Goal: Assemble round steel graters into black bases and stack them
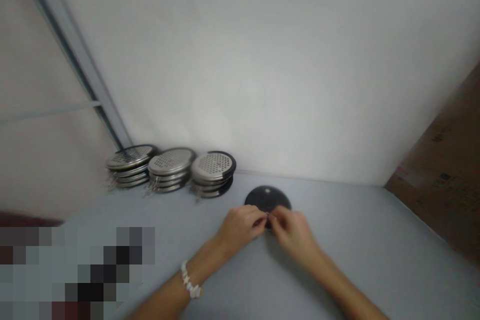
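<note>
A black round disc [268,197] lies on the grey table, with a small pale spot near its far edge. At its near edge, my left hand [243,225] has its fingertips pinched together. My right hand [292,227] pinches from the other side, its fingertips almost meeting the left ones. Something small and thin may be between them, but blur and the fingers hide what it is. A white bracelet [190,280] circles my left wrist.
Stacks of round metal discs with perforated tops [213,166] stand along the wall at the left, more [170,162] [131,157] beside them. Small chains hang at their near edges. A brown cardboard box [442,160] stands at right. The lower left corner is pixelated.
</note>
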Demonstrator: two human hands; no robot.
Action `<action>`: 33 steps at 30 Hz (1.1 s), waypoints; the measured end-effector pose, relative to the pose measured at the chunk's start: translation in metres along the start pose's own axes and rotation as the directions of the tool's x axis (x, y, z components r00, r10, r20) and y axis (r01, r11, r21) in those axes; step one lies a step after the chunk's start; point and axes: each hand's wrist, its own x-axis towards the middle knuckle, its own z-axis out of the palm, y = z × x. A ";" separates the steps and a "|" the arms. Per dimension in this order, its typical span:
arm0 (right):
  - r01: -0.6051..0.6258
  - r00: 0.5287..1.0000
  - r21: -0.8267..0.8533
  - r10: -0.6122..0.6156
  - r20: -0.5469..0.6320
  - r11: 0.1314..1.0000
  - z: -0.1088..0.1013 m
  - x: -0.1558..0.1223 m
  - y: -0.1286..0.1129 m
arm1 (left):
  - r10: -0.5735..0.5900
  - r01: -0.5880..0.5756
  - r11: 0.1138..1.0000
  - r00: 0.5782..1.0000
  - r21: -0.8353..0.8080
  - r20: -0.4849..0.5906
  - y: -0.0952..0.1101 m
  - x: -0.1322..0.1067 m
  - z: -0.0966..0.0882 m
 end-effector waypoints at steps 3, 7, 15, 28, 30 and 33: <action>-0.005 1.000 0.036 0.006 -0.008 0.999 0.000 0.000 0.000 | 0.006 -0.006 1.000 1.000 0.022 -0.009 -0.002 0.000 0.001; 0.005 1.000 0.042 -0.006 0.006 0.999 -0.001 0.000 -0.002 | 0.025 -0.025 0.999 1.000 0.031 0.006 -0.003 0.000 0.000; -0.054 0.998 0.055 0.052 0.043 0.997 0.000 0.002 -0.001 | -0.042 0.042 0.999 0.999 0.035 0.005 0.000 0.000 0.002; -0.253 0.967 0.554 0.218 0.130 0.793 -0.003 0.011 0.003 | -0.360 0.353 0.767 0.928 -0.537 0.096 0.008 0.011 -0.007; -0.259 0.966 0.606 0.200 0.165 0.752 -0.004 0.013 0.005 | -0.374 0.394 0.653 0.910 -0.647 0.178 0.008 0.011 -0.008; -0.241 0.970 0.654 0.166 0.176 0.717 -0.003 0.012 0.006 | -0.362 0.422 0.498 0.895 -0.757 0.261 0.008 0.010 -0.007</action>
